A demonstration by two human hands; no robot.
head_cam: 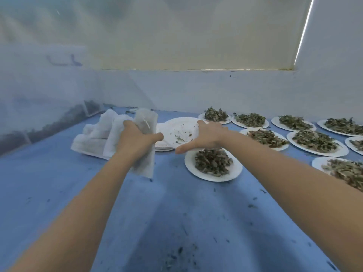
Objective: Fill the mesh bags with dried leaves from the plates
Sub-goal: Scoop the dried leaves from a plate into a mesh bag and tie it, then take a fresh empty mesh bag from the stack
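Mesh bag [145, 142], partly filled, is clutched in left hand [137, 139] | emptied plate [181, 132] is held tilted by right hand [204, 137], fingers curled on rim | full plate [213, 165] lies just below on blue surface [176, 213]

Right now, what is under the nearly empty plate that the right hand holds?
Under the nearly empty plate lies a stack of white plates, only its edges showing. What the stack holds is covered.

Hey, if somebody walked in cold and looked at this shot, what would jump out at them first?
Most likely the left hand at centre, gripping a white mesh bag partly filled with dried leaves, while the right hand holds a nearly empty white paper plate tilted beside it. Next, the white paper plates heaped with dried green leaves spread across the blue table to the right.
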